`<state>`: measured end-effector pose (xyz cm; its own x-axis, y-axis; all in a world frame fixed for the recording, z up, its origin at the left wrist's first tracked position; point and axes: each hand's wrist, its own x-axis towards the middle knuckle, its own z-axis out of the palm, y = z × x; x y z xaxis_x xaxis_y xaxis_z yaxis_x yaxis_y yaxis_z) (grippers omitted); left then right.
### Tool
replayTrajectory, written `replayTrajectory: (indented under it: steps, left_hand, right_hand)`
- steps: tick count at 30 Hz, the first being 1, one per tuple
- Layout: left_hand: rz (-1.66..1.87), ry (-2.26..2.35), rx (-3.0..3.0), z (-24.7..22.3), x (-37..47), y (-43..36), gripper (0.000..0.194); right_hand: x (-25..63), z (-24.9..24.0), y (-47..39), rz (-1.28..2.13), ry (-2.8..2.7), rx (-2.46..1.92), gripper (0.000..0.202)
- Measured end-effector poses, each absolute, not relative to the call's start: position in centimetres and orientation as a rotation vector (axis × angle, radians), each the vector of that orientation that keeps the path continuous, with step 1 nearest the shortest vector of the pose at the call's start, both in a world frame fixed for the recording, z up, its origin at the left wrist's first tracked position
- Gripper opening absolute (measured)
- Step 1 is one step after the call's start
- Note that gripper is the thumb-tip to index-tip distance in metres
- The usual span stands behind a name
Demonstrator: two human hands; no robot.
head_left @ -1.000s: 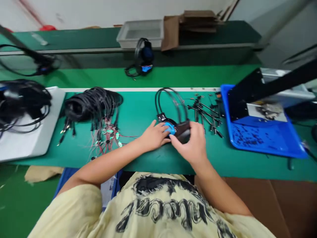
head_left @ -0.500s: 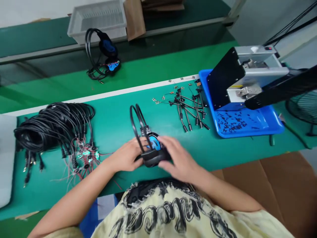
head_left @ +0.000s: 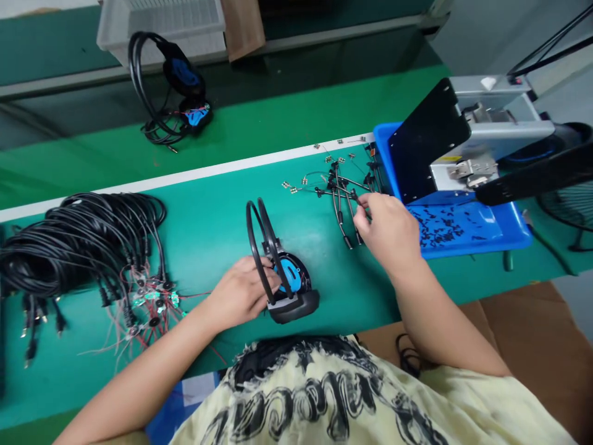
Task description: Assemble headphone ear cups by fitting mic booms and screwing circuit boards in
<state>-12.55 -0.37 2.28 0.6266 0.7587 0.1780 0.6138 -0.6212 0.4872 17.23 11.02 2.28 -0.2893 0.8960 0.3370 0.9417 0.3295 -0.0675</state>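
A black headset (head_left: 294, 304) with a blue inner ear cup rests on the green bench in front of me, its twin-wire headband pointing up and away. My left hand (head_left: 245, 287) grips it from the left, fingertips reaching past the headband wires to the blue part. To the right, my right hand (head_left: 388, 227) is at the pile of black microphone booms (head_left: 340, 213), thumb and forefinger pinched on one boom's end. My palm covers part of that pile. Small circuit boards (head_left: 290, 187) with thin wires lie just left of and beyond the booms.
Left lies a big bundle of black cables (head_left: 83, 238) with red-wired boards (head_left: 155, 300) at their ends. Another headset (head_left: 185, 93) stands beyond the white strip. A metal machine (head_left: 495, 142) sits in a blue tray (head_left: 467, 244) of small black bits at right.
My right hand has left the headset and moved right to the microphone booms, pinching one. My left hand stays on the headset. The view has shifted slightly.
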Motion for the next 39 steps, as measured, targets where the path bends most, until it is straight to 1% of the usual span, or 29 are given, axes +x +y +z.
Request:
replayTrajectory:
  steps: [3,5,6,8,10,12,15,18,20,25,27,32,35,39]
  left_hand:
    - [0.839,1.453,2.351,3.2,-12.8,0.0,0.021]
    - [0.990,1.591,2.081,4.1,-12.8,0.7,0.026]
    - [1.009,1.579,1.918,4.5,-12.6,1.1,0.030]
    - [0.946,1.412,1.612,4.9,-12.0,1.8,0.040]
    - [0.833,1.204,1.388,4.9,-11.2,2.3,0.045]
    - [0.745,1.110,1.235,4.5,-10.3,2.5,0.040]
    - [0.695,1.129,1.046,3.8,-9.3,2.4,0.033]
    - [0.696,1.154,0.911,3.3,-9.1,2.2,0.036]
    - [0.660,1.224,1.050,3.1,-9.4,2.0,0.038]
    - [0.424,1.580,2.149,2.2,-10.5,1.5,0.026]
    - [0.321,1.620,2.359,1.7,-10.5,1.4,0.023]
    - [0.259,1.583,2.392,1.2,-10.2,1.3,0.020]
    - [0.428,1.526,2.230,1.8,-10.7,1.4,0.015]
    - [0.624,1.428,1.991,2.7,-12.1,1.4,0.011]
  right_hand:
    - [16.4,4.8,9.2,-0.075,-2.407,-1.417,0.019]
    - [15.2,5.9,8.6,0.044,-2.555,-1.240,0.021]
    - [14.5,6.2,8.6,0.066,-2.621,-1.150,0.023]
    - [12.7,6.2,9.2,0.033,-2.711,-0.973,0.026]
    - [10.9,5.6,10.3,-0.019,-2.749,-0.799,0.030]
    - [9.2,4.8,11.5,-0.029,-2.771,-0.672,0.031]
    - [7.8,3.7,12.5,0.024,-2.774,-0.571,0.032]
    - [8.0,2.7,12.3,0.151,-2.698,-0.600,0.033]
    - [8.7,2.2,12.1,0.246,-2.666,-0.651,0.033]
    - [10.1,1.1,12.2,0.417,-2.649,-0.747,0.035]
    - [10.0,0.6,12.2,0.447,-2.591,-0.762,0.037]
    - [9.5,-0.7,11.5,0.507,-2.482,-0.768,0.038]
    - [9.6,-0.8,11.4,0.603,-2.379,-0.750,0.034]
    - [9.7,-0.2,11.7,0.646,-2.211,-0.747,0.023]
